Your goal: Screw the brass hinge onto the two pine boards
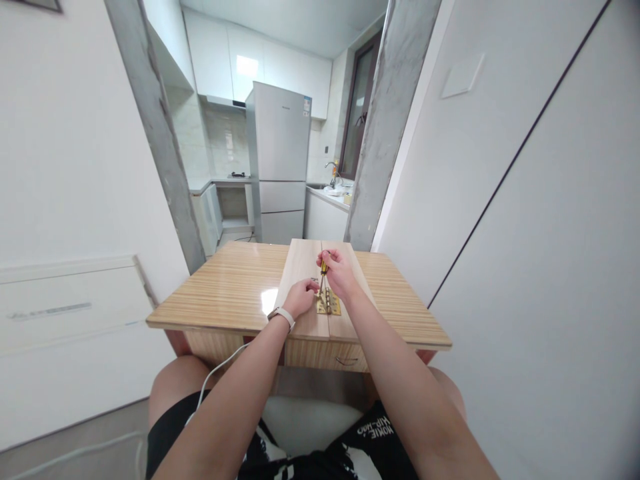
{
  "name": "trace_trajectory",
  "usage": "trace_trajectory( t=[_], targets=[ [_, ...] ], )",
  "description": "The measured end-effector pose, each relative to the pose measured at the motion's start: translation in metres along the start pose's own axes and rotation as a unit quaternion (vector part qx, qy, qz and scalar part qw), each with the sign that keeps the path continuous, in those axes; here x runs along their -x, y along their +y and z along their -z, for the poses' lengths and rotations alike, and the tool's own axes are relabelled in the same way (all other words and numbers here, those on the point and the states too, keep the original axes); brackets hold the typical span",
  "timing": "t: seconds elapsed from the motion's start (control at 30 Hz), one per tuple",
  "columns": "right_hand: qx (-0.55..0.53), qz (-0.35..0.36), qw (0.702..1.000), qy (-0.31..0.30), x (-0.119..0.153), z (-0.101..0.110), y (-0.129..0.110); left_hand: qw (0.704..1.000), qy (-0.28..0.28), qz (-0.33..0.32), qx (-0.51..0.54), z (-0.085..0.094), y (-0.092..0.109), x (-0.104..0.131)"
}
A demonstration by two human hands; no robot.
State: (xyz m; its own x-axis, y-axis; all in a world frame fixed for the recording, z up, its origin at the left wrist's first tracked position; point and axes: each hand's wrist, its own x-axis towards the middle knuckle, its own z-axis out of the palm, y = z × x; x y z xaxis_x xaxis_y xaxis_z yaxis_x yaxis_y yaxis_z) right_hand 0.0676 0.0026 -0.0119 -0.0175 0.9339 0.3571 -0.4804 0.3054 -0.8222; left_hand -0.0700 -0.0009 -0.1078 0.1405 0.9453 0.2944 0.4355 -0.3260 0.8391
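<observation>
Two pale wooden boards lie side by side on the table, with a brass hinge-like piece across the seam between them. My right hand is closed around the yellow and black handle of a screwdriver, whose shaft points down at the left part of the brass piece. My left hand rests on the left board, fingers bent at the brass piece's left edge near the screwdriver tip. What its fingertips hold, if anything, is too small to tell. Small dark items lie just beyond my left fingers.
The striped wooden table has a drawer at its near side. A white cable hangs by my left forearm. Beyond the table stand a grey fridge and a kitchen counter with a sink. Walls flank both sides.
</observation>
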Motion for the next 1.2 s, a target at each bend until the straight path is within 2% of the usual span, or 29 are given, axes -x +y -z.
trace_trajectory(
  t=[0.13,0.3,0.53,0.83,1.03,1.2],
  targets=[
    [0.027,0.007,0.999,-0.029,0.005,-0.005,-0.005,1.0,-0.001,-0.001,-0.008,0.0,0.001,0.0],
    [0.005,-0.02,0.998,-0.064,0.009,-0.007,-0.012,1.0,0.001,-0.009,-0.009,-0.001,-0.002,0.0],
    [-0.004,-0.018,1.0,-0.018,0.002,0.002,-0.004,1.0,0.002,-0.006,-0.005,-0.001,-0.003,-0.001],
    [-0.004,-0.003,1.0,-0.002,0.001,0.001,-0.003,1.0,0.001,-0.005,-0.005,-0.001,-0.002,0.0],
    [0.015,0.011,1.0,-0.022,0.005,-0.002,-0.005,1.0,0.004,-0.006,-0.008,-0.002,-0.003,-0.001],
    [-0.012,-0.014,0.998,-0.053,0.005,0.004,-0.006,1.0,0.003,-0.006,-0.005,-0.001,-0.003,-0.001]
  ],
)
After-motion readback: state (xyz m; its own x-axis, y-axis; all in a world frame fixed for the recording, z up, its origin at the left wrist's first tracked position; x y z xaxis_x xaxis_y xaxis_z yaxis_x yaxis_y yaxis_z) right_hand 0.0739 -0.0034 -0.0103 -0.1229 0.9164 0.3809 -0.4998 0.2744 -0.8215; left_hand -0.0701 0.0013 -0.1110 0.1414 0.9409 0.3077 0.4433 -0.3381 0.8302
